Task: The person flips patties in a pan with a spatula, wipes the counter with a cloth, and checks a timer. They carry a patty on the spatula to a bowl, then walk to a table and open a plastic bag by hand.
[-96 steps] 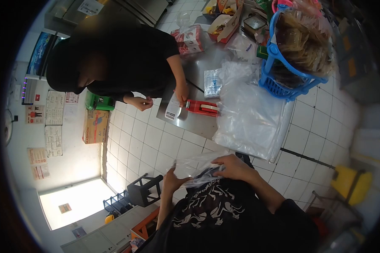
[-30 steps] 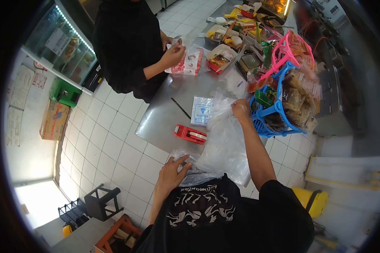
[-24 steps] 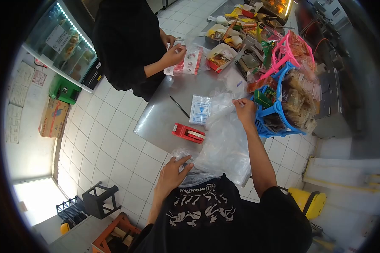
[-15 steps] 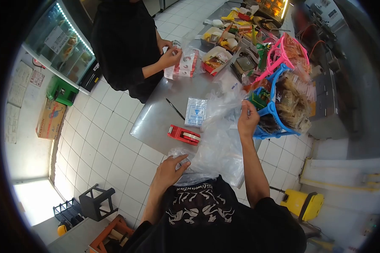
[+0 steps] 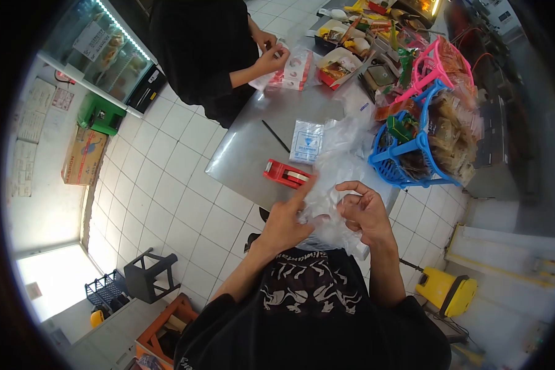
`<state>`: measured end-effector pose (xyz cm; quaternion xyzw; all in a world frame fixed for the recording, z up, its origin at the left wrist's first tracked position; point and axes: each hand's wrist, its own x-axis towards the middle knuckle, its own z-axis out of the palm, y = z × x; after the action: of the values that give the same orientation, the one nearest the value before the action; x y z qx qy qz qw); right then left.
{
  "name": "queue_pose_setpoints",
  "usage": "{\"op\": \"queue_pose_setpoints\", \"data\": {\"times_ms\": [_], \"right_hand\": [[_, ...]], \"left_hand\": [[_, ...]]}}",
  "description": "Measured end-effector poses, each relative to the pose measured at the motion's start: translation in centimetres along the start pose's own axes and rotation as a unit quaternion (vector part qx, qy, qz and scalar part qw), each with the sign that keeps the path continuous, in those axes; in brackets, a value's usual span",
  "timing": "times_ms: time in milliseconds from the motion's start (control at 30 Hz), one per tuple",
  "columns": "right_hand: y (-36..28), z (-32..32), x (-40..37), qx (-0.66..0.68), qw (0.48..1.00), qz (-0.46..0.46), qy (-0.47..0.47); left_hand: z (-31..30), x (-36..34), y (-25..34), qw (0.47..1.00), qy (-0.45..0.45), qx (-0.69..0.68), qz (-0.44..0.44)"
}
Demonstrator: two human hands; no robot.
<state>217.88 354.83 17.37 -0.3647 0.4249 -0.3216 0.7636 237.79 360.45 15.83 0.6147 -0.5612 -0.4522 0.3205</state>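
Note:
Crumpled clear plastic bags (image 5: pixel 342 166) lie along the near right part of the steel table, close to my body. My left hand (image 5: pixel 283 223) is at their left side, with its index finger stretched out and thumb apart, touching the plastic. On the other side, my right hand (image 5: pixel 369 216) has curled fingers and appears to grip a fold of a clear plastic bag; the exact hold is hard to see. A red tape dispenser (image 5: pixel 286 174) sits just beyond my left fingertips. Behind it lies a flat pack of white plastic bags with blue print (image 5: pixel 306 142).
A black pen (image 5: pixel 275 135) lies on the steel table (image 5: pixel 240 151). Blue (image 5: pixel 407 160) and pink (image 5: pixel 422 68) baskets of packets stand at the right. Food boxes (image 5: pixel 340 65) are farther back. A co-worker in black (image 5: pixel 206 55) handles something beside a red-and-white package (image 5: pixel 293 71).
My right hand has come back from beside the blue basket toward my body. My left hand has moved right and forward, so both hands are now close together over the plastic.

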Motion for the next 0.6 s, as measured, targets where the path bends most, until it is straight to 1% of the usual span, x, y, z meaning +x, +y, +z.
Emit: {"op": "queue_pose_setpoints", "data": {"times_ms": [33, 67, 100, 133, 167, 200, 233, 267, 300, 333, 367, 400, 433, 467, 500, 533, 567, 600], "right_hand": [[0.1, 0.4, -0.5, -0.022, 0.999, -0.012, 0.022], [0.1, 0.6, -0.8, -0.045, 0.998, -0.028, 0.046], [0.2, 0.5, -0.7, -0.046, 0.997, -0.037, 0.048], [0.5, 0.3, -0.8, -0.046, 0.995, -0.043, 0.078], [0.6, 0.2, -0.8, -0.045, 0.992, -0.049, 0.108], [0.4, 0.1, -0.8, -0.042, 0.991, -0.057, 0.111], [0.1, 0.0, -1.0, -0.028, 0.990, -0.095, 0.097], [-0.2, -0.1, -1.1, -0.013, 0.988, -0.133, 0.081], [-0.7, -0.3, -1.2, -0.011, 0.987, -0.140, 0.083], [-1.2, -0.7, -1.4, 0.027, 0.987, -0.137, 0.075], [-1.5, -1.0, -1.5, 0.066, 0.987, -0.131, 0.066], [-1.6, -1.0, -1.4, 0.068, 0.986, -0.135, 0.067], [-1.5, -0.8, -1.2, 0.002, 0.982, -0.181, 0.050], [-1.4, -0.6, -1.1, -0.064, 0.972, -0.224, 0.032], [-1.2, 0.0, -0.9, -0.061, 0.972, -0.225, 0.034], [-1.1, 0.8, -0.7, -0.070, 0.978, -0.197, 0.007], [-1.1, 1.7, -0.6, -0.079, 0.982, -0.169, -0.020], [-1.5, 2.4, -0.7, -0.070, 0.991, -0.107, -0.038]], "left_hand": [[-0.1, -0.2, -0.1, 1.000, -0.002, 0.002, -0.001], [-0.2, 0.0, -0.3, 0.998, -0.023, -0.009, 0.050], [-0.2, 0.5, -0.4, 0.993, -0.043, -0.020, 0.106], [0.1, 0.7, -0.7, 0.992, -0.046, -0.018, 0.113], [0.6, 0.7, -1.0, 0.990, -0.039, -0.057, 0.122], [0.9, 0.7, -1.2, 0.986, -0.032, -0.097, 0.131], [0.8, 0.8, -1.3, 0.985, -0.037, -0.094, 0.137], [0.5, 0.8, -1.4, 0.990, -0.063, -0.074, 0.100], [0.1, 0.9, -1.6, 0.993, -0.086, -0.053, 0.063], [-0.2, 0.9, -2.0, 0.992, -0.088, -0.049, 0.069], [-0.5, 0.7, -2.5, 0.992, -0.088, 0.029, 0.086], [-0.6, 0.8, -2.3, 0.985, -0.087, 0.106, 0.102], [-0.7, 0.8, -1.7, 0.985, -0.089, 0.109, 0.104], [-0.7, 0.8, -0.8, 0.987, -0.047, 0.068, 0.138], [-0.6, 0.7, 0.2, 0.985, -0.006, 0.026, 0.171], [-0.3, 0.9, 0.8, 0.985, -0.009, 0.029, 0.169], [0.1, 1.3, 1.4, 0.985, 0.012, 0.020, 0.169], [0.3, 1.4, 1.3, 0.985, 0.023, 0.018, 0.169]]}}
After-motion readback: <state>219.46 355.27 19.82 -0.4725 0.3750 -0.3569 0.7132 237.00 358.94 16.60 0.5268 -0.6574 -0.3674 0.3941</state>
